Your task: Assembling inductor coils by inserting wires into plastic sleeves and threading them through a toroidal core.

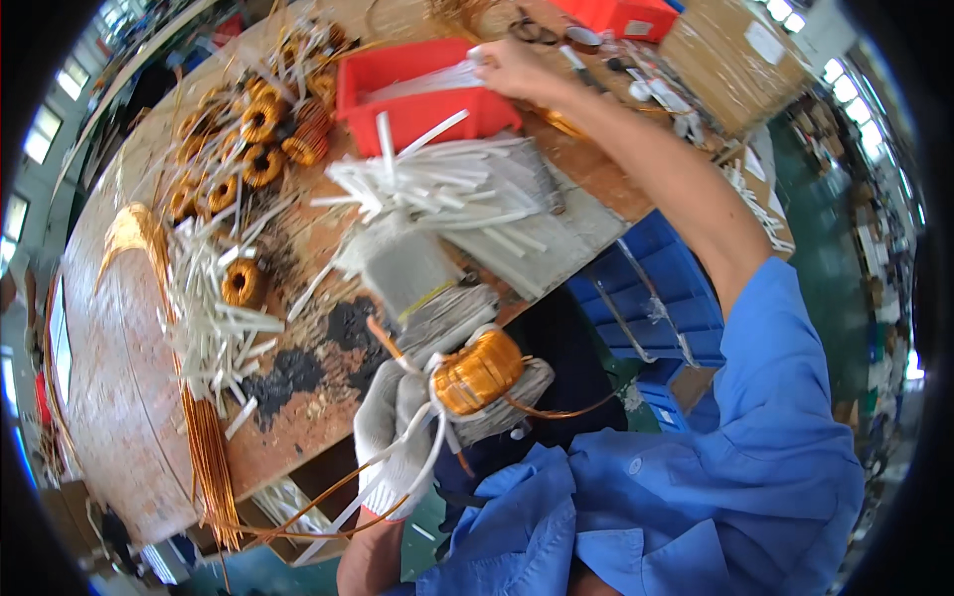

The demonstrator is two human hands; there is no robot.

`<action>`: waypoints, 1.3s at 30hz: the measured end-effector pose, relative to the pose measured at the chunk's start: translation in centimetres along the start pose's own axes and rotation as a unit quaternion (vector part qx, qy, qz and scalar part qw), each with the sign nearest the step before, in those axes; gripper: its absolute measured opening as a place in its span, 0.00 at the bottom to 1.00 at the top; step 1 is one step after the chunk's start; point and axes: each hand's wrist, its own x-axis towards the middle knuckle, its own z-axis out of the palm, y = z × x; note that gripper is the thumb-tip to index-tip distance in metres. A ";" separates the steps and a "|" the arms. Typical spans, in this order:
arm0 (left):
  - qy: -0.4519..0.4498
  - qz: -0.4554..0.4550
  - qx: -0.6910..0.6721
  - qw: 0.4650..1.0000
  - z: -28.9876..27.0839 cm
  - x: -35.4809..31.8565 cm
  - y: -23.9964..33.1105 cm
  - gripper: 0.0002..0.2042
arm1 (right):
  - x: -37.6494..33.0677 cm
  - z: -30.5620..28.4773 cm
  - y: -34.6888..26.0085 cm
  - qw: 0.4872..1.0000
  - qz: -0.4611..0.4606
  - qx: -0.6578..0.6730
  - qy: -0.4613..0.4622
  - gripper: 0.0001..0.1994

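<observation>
My left hand (391, 429), in a white knitted glove, is closed around the side of a ring-shaped coil (479, 372) wound with copper wire. Loose wire ends and white sleeving hang from the coil, and a copper lead sticks out to its right. A grey padded block (407, 270) stands at the table edge just behind it. My bare right hand (512, 72) reaches far out to the right rim of a red bin (427, 124). Its fingers are pinched at the end of translucent strips (427, 83) that lie in the bin.
White strips (447, 184) lie in a pile before the bin, and more white tubes (214, 308) lie on the left. Several finished coils (260, 164) are heaped at the back left. A copper wire bundle (204, 457) hangs over the table's front edge. Blue crates (656, 298) stand below right.
</observation>
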 end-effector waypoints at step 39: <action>0.056 0.149 -0.084 0.984 -0.5 -2.9 -3.3 0.13 | -36.7 -17.2 -29.5 0.956 -0.230 0.178 0.033 0.10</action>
